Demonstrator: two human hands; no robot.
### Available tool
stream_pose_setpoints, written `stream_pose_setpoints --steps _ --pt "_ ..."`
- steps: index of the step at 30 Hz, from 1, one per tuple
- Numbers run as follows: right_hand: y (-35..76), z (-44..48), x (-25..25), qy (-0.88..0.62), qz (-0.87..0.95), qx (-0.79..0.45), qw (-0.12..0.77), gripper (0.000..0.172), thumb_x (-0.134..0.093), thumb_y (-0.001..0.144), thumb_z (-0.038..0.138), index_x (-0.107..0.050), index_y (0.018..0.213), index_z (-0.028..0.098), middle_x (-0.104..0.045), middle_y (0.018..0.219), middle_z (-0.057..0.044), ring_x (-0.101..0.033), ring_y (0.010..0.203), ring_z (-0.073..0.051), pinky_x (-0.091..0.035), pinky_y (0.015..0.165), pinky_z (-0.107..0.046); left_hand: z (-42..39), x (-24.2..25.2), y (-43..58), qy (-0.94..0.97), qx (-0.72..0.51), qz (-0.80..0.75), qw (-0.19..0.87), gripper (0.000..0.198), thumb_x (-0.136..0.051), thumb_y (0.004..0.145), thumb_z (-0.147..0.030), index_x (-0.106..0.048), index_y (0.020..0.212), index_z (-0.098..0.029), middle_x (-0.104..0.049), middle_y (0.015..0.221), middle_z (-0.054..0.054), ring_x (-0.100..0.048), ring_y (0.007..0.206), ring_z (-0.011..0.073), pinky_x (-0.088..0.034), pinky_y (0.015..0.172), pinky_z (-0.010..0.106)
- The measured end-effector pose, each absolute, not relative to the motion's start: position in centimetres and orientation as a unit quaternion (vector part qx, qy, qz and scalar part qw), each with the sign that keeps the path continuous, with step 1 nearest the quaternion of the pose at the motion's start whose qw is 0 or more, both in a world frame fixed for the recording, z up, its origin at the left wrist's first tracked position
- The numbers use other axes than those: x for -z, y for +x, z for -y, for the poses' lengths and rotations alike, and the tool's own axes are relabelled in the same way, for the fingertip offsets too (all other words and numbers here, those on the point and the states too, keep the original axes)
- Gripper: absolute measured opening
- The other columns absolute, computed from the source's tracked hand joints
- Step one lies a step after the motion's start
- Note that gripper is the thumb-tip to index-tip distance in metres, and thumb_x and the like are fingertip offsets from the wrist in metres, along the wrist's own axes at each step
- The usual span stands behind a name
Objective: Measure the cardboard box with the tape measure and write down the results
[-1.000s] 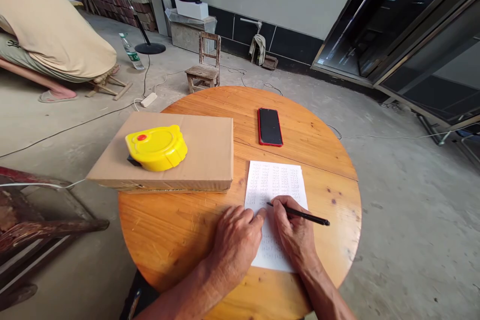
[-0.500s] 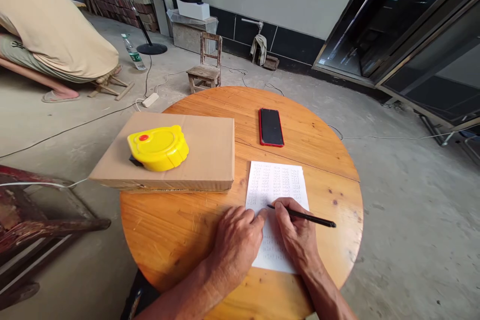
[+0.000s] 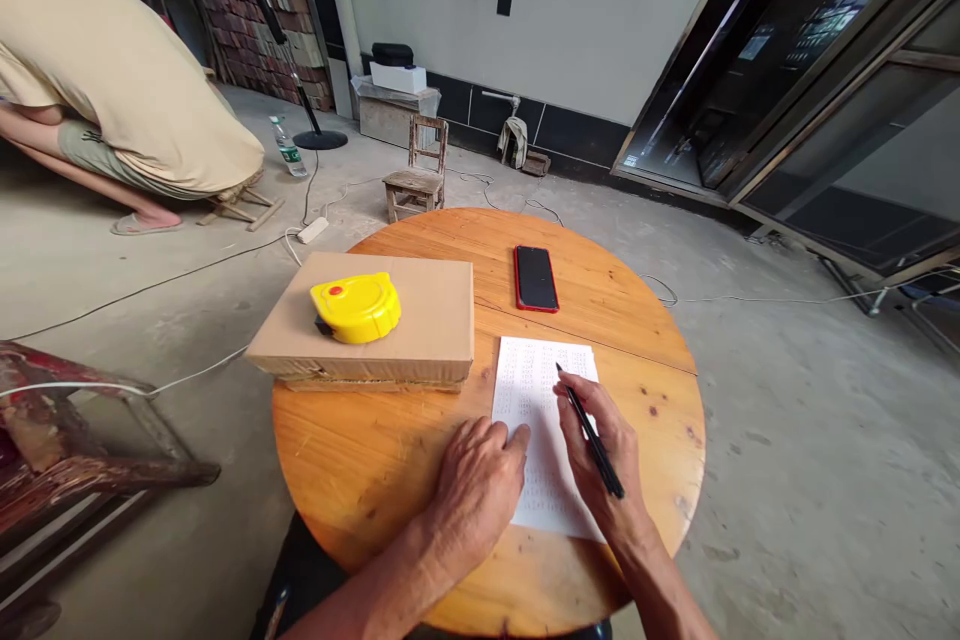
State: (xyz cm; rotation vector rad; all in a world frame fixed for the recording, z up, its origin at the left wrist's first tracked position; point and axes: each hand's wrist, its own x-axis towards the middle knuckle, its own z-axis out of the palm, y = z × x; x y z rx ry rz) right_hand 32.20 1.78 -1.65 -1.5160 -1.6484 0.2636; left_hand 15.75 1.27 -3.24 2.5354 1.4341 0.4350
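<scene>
A white sheet of paper (image 3: 536, 400) with rows of small handwritten figures lies on the round wooden table (image 3: 352, 465). My right hand (image 3: 604, 435) is closed around a black pen (image 3: 600, 450), whose tip points up and away from me over the upper part of the writing. Whether the tip touches the paper I cannot tell. Beside the sheet's left edge rests my left hand (image 3: 480, 480), its fingers loosely bent on the table and its thumb spread onto the paper. The left palm is hidden.
A yellow tape measure (image 3: 360, 308) sits on a cardboard box (image 3: 435, 320) at the table's left. Beyond the paper lies a red-cased phone (image 3: 535, 278). A small wooden chair (image 3: 416, 175) stands behind the table. At far left a person (image 3: 127, 90) sits low.
My right hand has moved the pen tip upward on the sheet, and the pen now slants more steeply. My left hand stays by the paper's edge. The camera view has tilted upward.
</scene>
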Motion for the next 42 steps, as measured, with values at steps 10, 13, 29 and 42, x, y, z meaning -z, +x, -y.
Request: stream_pose_setpoints --steps 10,13,29,42 --pt "35.7 -0.8 2.3 -0.6 0.785 0.121 0.096 0.057 -0.038 0.086 -0.004 -0.058 0.135 0.018 -0.059 0.139 -0.016 -0.057 0.124 -0.034 -0.049 0.092 -0.048 2.3 2.4 14.2 0.85 -0.162 -0.491 0.102 0.013 -0.061 0.083 -0.01 -0.067 0.088 -0.02 -0.064 0.091 0.004 -0.059 0.087 0.0218 -0.049 0.078 0.033" --pt "36.6 2.2 3.0 -0.632 0.75 0.112 0.161 0.048 -0.037 0.089 0.004 -0.059 0.13 0.017 -0.064 0.131 -0.015 -0.064 0.112 -0.029 -0.052 0.085 -0.043 3.5 2.9 13.4 0.847 -0.181 -0.491 0.096 0.021 -0.057 0.083 -0.007 -0.068 0.093 -0.022 -0.065 0.098 0.005 -0.059 0.091 0.0216 -0.051 0.079 0.033" --pt "37.6 7.5 6.3 -0.62 0.734 0.17 0.219 0.031 -0.044 0.096 0.024 -0.067 0.115 0.016 -0.071 0.123 -0.014 -0.066 0.114 -0.03 -0.049 0.091 -0.047 5.1 5.4 12.9 0.84 -0.266 -0.472 0.027 0.039 -0.056 0.083 -0.014 -0.064 0.12 -0.023 -0.065 0.13 0.007 -0.059 0.115 0.0285 -0.052 0.091 0.046" --pt "28.2 -1.3 -3.7 -0.523 0.777 -0.011 0.349 0.034 -0.051 0.096 0.038 -0.055 0.128 0.027 -0.053 0.142 -0.013 -0.059 0.121 -0.031 -0.056 0.091 -0.049 4.1 3.7 4.3 0.726 -0.453 -0.518 -0.026 0.035 -0.053 0.089 -0.014 -0.063 0.122 -0.022 -0.061 0.107 0.008 -0.061 0.098 0.0195 -0.051 0.087 0.03"
